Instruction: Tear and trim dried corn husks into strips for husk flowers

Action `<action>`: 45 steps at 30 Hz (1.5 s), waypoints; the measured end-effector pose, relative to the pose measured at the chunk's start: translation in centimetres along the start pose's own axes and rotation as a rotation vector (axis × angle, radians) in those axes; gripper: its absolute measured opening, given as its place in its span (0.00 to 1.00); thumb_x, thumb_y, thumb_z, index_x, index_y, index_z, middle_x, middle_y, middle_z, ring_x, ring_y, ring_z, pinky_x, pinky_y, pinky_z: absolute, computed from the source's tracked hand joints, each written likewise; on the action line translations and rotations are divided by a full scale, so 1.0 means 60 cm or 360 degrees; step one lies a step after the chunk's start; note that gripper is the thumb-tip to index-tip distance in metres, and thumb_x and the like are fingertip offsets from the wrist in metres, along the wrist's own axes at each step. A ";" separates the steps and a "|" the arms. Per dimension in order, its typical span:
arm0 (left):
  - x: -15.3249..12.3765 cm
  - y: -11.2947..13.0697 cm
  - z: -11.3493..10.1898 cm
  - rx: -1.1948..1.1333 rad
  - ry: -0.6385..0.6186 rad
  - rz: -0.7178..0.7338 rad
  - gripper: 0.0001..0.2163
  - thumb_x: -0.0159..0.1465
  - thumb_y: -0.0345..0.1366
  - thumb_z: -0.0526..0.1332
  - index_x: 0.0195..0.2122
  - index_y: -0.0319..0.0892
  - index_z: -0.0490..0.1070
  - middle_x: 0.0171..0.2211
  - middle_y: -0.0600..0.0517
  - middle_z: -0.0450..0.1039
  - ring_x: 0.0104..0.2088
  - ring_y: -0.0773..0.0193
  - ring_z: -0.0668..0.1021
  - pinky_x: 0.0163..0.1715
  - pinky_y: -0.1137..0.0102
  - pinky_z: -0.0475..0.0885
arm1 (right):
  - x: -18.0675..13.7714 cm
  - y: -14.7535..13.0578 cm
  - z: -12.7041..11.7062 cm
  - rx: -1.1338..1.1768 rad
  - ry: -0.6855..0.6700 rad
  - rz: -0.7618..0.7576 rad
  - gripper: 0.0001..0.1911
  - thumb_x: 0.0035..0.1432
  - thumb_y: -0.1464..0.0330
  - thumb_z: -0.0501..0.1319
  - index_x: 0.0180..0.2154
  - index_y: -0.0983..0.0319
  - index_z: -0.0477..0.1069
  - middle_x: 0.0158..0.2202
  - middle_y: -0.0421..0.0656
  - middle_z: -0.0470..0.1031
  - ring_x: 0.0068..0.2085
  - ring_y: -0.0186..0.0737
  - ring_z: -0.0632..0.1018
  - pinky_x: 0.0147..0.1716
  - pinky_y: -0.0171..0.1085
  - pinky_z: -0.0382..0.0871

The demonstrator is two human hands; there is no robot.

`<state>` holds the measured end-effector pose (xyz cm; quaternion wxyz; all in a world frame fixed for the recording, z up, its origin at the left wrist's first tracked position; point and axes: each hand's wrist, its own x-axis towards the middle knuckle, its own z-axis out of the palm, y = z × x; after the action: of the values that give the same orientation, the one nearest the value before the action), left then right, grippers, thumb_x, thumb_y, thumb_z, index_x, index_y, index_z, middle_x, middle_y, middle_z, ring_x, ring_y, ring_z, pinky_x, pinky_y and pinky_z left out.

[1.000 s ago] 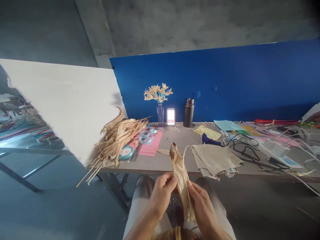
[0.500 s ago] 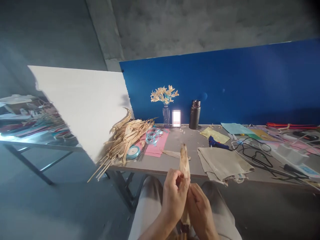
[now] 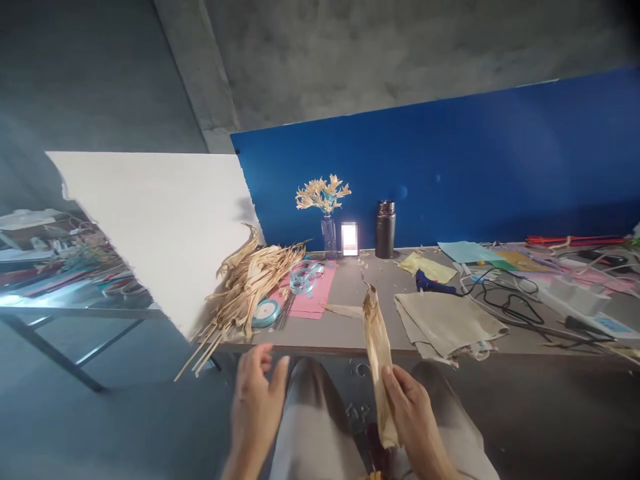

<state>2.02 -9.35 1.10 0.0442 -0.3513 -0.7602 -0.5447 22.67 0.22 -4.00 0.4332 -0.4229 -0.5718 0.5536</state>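
A long dried corn husk (image 3: 379, 340), pale tan with a darker pointed tip, stands nearly upright in front of the table edge. My right hand (image 3: 413, 407) pinches it along its right side, thumb in front. To the left, my left hand (image 3: 257, 397) hangs over my thigh, holding nothing, thumb and fingers apart. Beyond that hand, a heap of dried husks (image 3: 250, 280) lies at the table's left end. A spool of light blue ribbon (image 3: 265, 312) sits beside the heap, near loose ribbon loops (image 3: 303, 277) on pink paper (image 3: 315, 300).
A clear vase (image 3: 329, 237) of husk flowers (image 3: 324, 193), a bright phone screen (image 3: 350, 239) and a dark bottle (image 3: 385, 229) stand along the back. At right are a folded cloth (image 3: 447, 323), a blue glue gun (image 3: 434, 283), tangled cables (image 3: 513, 303) and a power strip (image 3: 575, 303).
My left hand has let go of the husk and moved left, opening. My right hand keeps the husk, which now leans slightly, and has shifted a little right.
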 end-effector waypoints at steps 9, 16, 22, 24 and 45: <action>-0.095 0.078 0.194 -0.0401 -0.0569 -0.0076 0.14 0.67 0.44 0.47 0.26 0.46 0.59 0.25 0.51 0.68 0.27 0.61 0.70 0.31 0.68 0.64 | -0.019 0.005 0.027 -0.0214 -0.0042 -0.0096 0.26 0.54 0.45 0.56 0.22 0.60 0.61 0.21 0.38 0.62 0.25 0.36 0.64 0.23 0.33 0.60; -0.074 0.061 0.191 -0.0343 -0.0488 -0.0096 0.16 0.69 0.43 0.48 0.24 0.46 0.58 0.21 0.54 0.64 0.24 0.63 0.67 0.27 0.69 0.61 | -0.017 0.020 0.019 -0.0157 -0.0004 -0.0116 0.29 0.55 0.41 0.53 0.21 0.58 0.56 0.20 0.36 0.55 0.23 0.34 0.59 0.21 0.32 0.56; -0.071 0.054 0.186 -0.0249 -0.0521 0.0030 0.13 0.69 0.42 0.51 0.29 0.45 0.67 0.24 0.52 0.72 0.26 0.62 0.72 0.29 0.71 0.62 | -0.019 0.030 0.015 -0.0288 0.0112 -0.0249 0.29 0.58 0.42 0.51 0.21 0.57 0.54 0.19 0.35 0.54 0.23 0.34 0.60 0.21 0.33 0.57; -0.069 0.047 0.184 -0.0193 -0.0512 0.0046 0.14 0.69 0.43 0.51 0.29 0.44 0.68 0.23 0.52 0.71 0.25 0.62 0.72 0.28 0.71 0.61 | -0.021 0.028 0.010 -0.0314 0.0085 -0.0251 0.29 0.59 0.42 0.50 0.21 0.57 0.53 0.19 0.34 0.52 0.22 0.34 0.59 0.21 0.33 0.55; -0.027 0.021 0.108 -0.0612 -0.0519 -0.0249 0.10 0.56 0.42 0.63 0.31 0.40 0.73 0.26 0.53 0.72 0.26 0.65 0.72 0.28 0.72 0.68 | 0.014 0.018 0.069 -0.0603 -0.0275 -0.0505 0.21 0.65 0.52 0.52 0.27 0.59 0.65 0.24 0.38 0.68 0.27 0.37 0.69 0.29 0.33 0.60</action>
<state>5.98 -4.37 -1.22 -0.1887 -0.3766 -0.6647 -0.6171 18.48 -0.06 -5.08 0.3773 -0.3528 -0.7593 0.3958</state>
